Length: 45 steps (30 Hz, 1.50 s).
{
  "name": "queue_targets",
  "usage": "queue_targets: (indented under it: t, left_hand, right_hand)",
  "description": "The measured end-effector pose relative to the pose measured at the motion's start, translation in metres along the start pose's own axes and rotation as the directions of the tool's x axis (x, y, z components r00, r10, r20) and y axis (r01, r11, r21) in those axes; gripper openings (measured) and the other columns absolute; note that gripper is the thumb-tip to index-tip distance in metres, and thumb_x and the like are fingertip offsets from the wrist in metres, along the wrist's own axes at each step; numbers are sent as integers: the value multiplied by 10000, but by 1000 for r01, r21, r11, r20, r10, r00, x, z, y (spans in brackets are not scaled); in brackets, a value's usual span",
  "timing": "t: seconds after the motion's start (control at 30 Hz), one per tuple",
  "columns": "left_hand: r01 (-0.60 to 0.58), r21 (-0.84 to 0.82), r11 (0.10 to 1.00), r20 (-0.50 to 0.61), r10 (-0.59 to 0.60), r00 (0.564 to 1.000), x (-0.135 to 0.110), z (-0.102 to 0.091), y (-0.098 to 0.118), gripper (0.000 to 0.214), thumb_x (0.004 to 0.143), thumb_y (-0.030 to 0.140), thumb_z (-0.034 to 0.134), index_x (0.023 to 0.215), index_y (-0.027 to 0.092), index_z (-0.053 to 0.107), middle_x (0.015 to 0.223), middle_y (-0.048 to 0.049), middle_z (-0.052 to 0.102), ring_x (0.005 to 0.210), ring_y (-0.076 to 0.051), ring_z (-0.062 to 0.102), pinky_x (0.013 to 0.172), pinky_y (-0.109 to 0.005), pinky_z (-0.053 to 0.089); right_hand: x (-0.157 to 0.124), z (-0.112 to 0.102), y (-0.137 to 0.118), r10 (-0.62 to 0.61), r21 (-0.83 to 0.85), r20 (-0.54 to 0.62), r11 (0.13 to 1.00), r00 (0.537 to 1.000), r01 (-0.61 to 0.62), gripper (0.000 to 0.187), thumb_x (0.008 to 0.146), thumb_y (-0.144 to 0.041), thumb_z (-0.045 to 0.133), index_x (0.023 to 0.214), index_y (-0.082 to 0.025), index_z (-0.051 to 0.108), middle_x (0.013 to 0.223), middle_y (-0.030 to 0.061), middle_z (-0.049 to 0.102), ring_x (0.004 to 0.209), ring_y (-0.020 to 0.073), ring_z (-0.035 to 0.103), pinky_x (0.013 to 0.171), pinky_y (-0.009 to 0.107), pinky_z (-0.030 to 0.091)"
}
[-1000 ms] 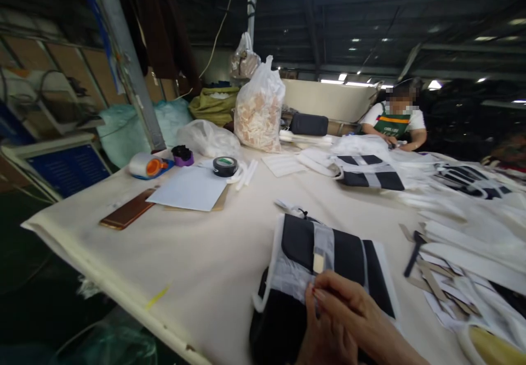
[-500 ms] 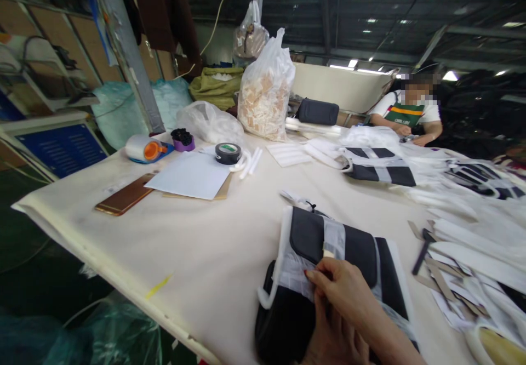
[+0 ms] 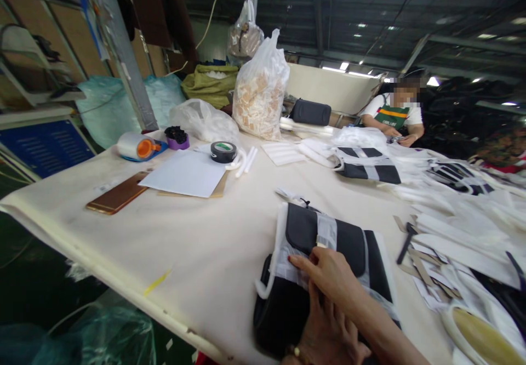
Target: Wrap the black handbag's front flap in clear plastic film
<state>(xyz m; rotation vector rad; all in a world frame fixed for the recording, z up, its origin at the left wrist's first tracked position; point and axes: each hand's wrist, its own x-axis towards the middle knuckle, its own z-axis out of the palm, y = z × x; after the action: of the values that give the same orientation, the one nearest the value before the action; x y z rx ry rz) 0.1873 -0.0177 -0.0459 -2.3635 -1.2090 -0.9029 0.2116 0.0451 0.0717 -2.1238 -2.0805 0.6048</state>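
Note:
A black handbag point(image 3: 283, 315) with a flap lies in front of me on the white-covered table. White foam edging and translucent wrapping film cover parts of it, with a band of film across the flap. My right hand point(image 3: 335, 277) grips the bag at the flap's lower edge, its red-nailed fingertip on the film and another finger by a small pale piece under the band. Below it, my left hand point(image 3: 329, 326), with a bracelet at the wrist, holds the bag's front with bent fingers. Its fingertips are partly hidden behind my right hand.
A phone point(image 3: 117, 194), paper sheets point(image 3: 187, 173), black tape roll point(image 3: 223, 152) and tape dispenser point(image 3: 137, 147) lie at left. Behind stands a filled plastic bag point(image 3: 261, 91). Wrapped bags point(image 3: 370, 172) and strips point(image 3: 427, 269) lie at right. A co-worker point(image 3: 392, 115) sits beyond.
The view has shifted slightly, carrying the scene leftward. My right fingertip now stretches farther left over the film, and more of my left hand and its bracelet shows. The handbag keeps its place.

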Motion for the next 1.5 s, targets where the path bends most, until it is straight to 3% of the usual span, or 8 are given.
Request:
queue_targets:
  t: [0.2, 0.37, 0.43, 0.53, 0.7, 0.93, 1.17, 1.5]
  left_hand:
    - [-7, 19, 1000, -86, 9, 996, 8, -19, -8, 721, 639, 688, 557, 1033, 85, 593, 1058, -142, 633, 1043, -341, 493, 839, -513, 367]
    - [38, 30, 999, -116, -34, 993, 5, -14, -5, 685, 704, 687, 478, 1067, 116, 584, 1099, -106, 622, 1083, -322, 463, 906, -512, 281]
    - [26, 34, 999, -98, -22, 995, 4, -11, -5, 666, 710, 666, 492, 1082, 120, 578, 1117, -111, 612, 1115, -332, 438, 933, -524, 244]
    - [15, 26, 1000, -75, -13, 997, 4, -11, -6, 652, 708, 635, 526, 1114, 126, 560, 1153, -113, 593, 1173, -340, 386, 965, -536, 203]
    - [3, 6, 1000, -51, -3, 999, 3, -15, -9, 723, 678, 682, 522, 1146, 131, 533, 1174, -97, 585, 1207, -325, 363, 973, -526, 209]
    - [-27, -6, 1000, 44, 27, 999, 5, -23, -11, 710, 713, 647, 517, 1119, 65, 541, 1201, -167, 559, 1155, -312, 475, 983, -437, 300]
    - [-24, -14, 1000, 23, 24, 999, 7, -27, -11, 721, 699, 631, 545, 1115, 42, 551, 1197, -196, 555, 1132, -311, 505, 931, -393, 392]
    - [-25, 9, 1000, 89, 24, 996, 9, -32, -10, 757, 734, 626, 506, 1200, 30, 484, 1237, -207, 522, 1149, -318, 488, 977, -404, 373]
  right_hand:
    - [0, -8, 6, -56, 49, 125, 998, 991, 51, 187, 779, -128, 471, 646, -179, 592, 615, 12, 656, 604, 143, 597, 590, 231, 388]
    - [1, -5, 2, 1, 29, 73, 1000, 997, -3, 158, 760, -147, 502, 641, -166, 605, 615, 38, 648, 628, 162, 606, 603, 237, 394]
    - [1, -4, 1, 33, 14, 44, 999, 998, -34, 85, 739, -152, 524, 752, -148, 608, 651, 48, 647, 655, 176, 607, 606, 244, 391]
    - [1, -5, 2, 67, -22, -19, 997, 998, -68, 239, 707, -185, 568, 939, -132, 545, 750, 74, 644, 733, 214, 600, 616, 269, 374]
    - [5, -6, 6, 56, -71, -37, 996, 998, -58, 141, 681, -236, 604, 763, -180, 504, 730, 63, 604, 703, 221, 566, 562, 276, 317]
    - [11, -7, 16, 42, -22, -28, 999, 999, -43, 218, 634, -262, 648, 631, -210, 436, 609, -5, 540, 608, 166, 507, 521, 255, 289]
    - [11, -6, 27, -6, 92, -21, 996, 1000, 8, 232, 631, -234, 663, 612, -210, 433, 580, -41, 517, 574, 132, 478, 522, 243, 286]
    - [5, -2, 35, -28, 239, -12, 971, 1000, 30, 172, 664, -124, 607, 646, -202, 455, 544, -60, 485, 563, 117, 480, 537, 233, 298]
